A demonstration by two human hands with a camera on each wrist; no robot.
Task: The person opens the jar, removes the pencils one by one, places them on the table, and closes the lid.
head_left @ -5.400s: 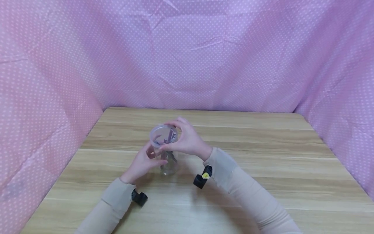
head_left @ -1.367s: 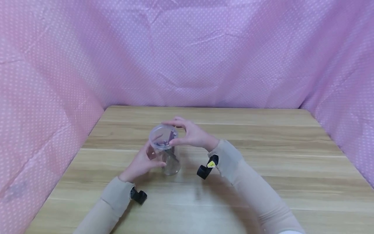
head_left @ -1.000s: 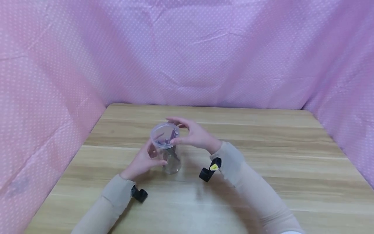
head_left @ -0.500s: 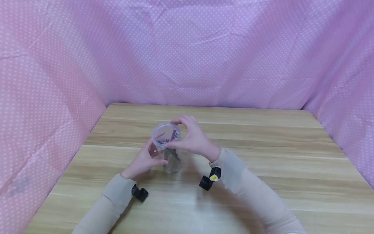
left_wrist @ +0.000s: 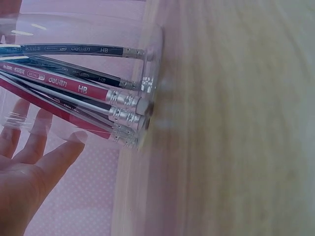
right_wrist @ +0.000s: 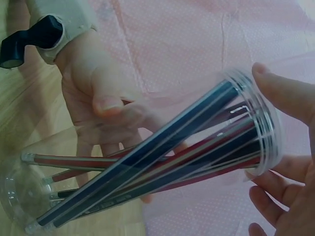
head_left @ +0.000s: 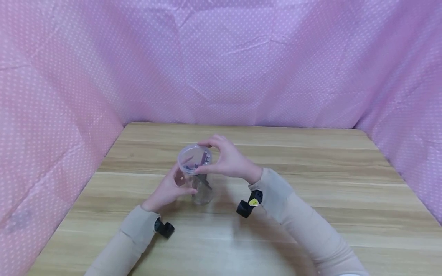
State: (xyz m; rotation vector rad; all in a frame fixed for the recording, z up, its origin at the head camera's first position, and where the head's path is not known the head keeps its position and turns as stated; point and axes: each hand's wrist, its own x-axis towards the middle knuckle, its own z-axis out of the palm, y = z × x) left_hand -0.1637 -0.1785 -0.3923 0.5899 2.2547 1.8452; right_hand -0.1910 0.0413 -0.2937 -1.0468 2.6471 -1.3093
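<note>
A tall clear plastic jar [head_left: 203, 196] stands on the table in the head view, with several pencils [left_wrist: 81, 87] inside. The pencils have red or dark barrels and eraser ends, and they lean at a slant. My left hand [head_left: 168, 193] holds the jar's side, thumb in front and fingers behind. At the top, my right hand [head_left: 230, 161] grips the edge of the clear round lid [right_wrist: 269, 129] between thumb and fingers. The right wrist view shows the lid's ridged rim close to those fingertips, and the left hand behind the see-through wall.
The wooden table [head_left: 304, 214] stretches out around the jar on all sides. Pink dotted cloth [head_left: 235, 76] hangs behind and along both sides of it. A small black camera [head_left: 165, 229] sits on the left wrist and another black camera [head_left: 246, 207] on the right.
My right hand has turned at the lid: its thumb, at the rim's right side a second ago, has swung left along the front edge. The left hand and jar have stayed nearly in place.
</note>
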